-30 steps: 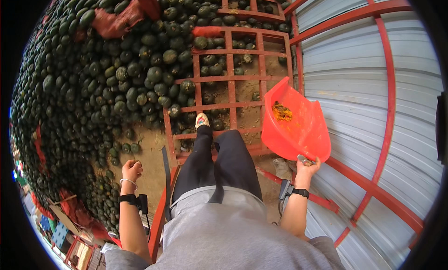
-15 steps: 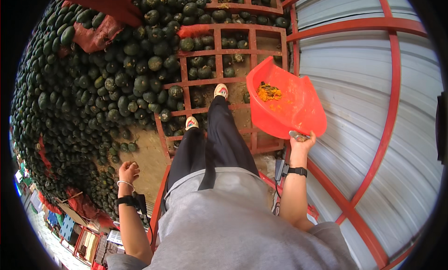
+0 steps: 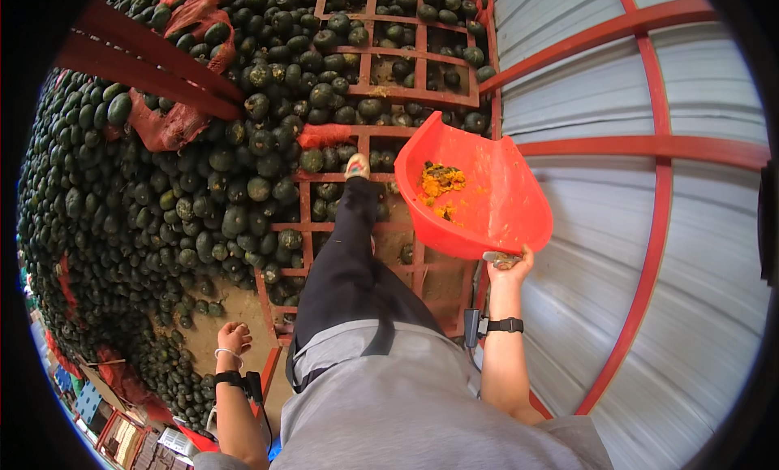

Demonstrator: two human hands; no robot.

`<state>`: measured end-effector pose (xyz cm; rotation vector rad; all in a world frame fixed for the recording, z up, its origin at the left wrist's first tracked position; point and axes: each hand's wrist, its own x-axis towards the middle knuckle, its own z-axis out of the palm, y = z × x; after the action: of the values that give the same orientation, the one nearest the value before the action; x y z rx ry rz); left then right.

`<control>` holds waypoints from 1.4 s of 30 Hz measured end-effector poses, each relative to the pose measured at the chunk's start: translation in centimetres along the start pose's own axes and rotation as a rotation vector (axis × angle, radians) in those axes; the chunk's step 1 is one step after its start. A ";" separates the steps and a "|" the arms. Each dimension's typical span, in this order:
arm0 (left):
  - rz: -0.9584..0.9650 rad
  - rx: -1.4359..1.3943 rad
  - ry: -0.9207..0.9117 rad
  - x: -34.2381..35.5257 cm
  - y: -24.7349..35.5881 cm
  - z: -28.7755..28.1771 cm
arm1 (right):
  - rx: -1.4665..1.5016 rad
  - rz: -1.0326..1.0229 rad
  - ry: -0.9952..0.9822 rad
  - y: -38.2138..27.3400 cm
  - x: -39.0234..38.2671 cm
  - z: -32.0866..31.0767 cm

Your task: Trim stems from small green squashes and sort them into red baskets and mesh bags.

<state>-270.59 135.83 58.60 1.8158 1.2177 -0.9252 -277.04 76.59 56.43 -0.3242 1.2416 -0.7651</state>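
My right hand [image 3: 513, 267] grips the near rim of a large red plastic scoop [image 3: 519, 198], carried out to the right at about thigh height. A small grey object, perhaps metal, shows under the fingers at that rim; its kind is unclear. Orange pulp with dark green bits [image 3: 441, 182] lies inside the scoop, toward its left wall. My left hand [image 3: 234, 338] hangs free on the left, fingers loosely bent, with nothing visible in it. One shoe [image 3: 357, 166] is forward on a red metal grid [image 3: 324, 226]; the other foot is mostly hidden behind my leg.
Dark green pumpkins [image 3: 203, 202] heap up on the left and lie under and between the grid bars. A red post [image 3: 154, 64] rises at upper left, beside red mesh sacking [image 3: 166, 125]. A corrugated metal wall [image 3: 592, 210] with red beams [image 3: 649, 148] runs along the right.
I have stepped forward along the grid, one foot now well ahead. The scoop has shifted slightly left and lower in the view, still in my right hand. More grid and pumpkins show ahead.
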 end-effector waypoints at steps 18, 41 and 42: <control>0.230 -0.194 -0.212 1.9 36.2 17.7 | -0.293 0.223 -0.348 4.6 7.1 38.7; 0.075 -1.380 -0.152 -3.3 62.8 31.1 | -1.189 0.461 -0.970 6.9 24.7 78.1; 0.074 -1.395 -0.151 -2.6 63.7 32.0 | -1.209 0.476 -0.930 6.0 26.8 79.0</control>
<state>-216.16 89.78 58.14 0.6298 1.1741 -0.0156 -198.18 48.77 58.56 -1.1521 0.6746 0.6173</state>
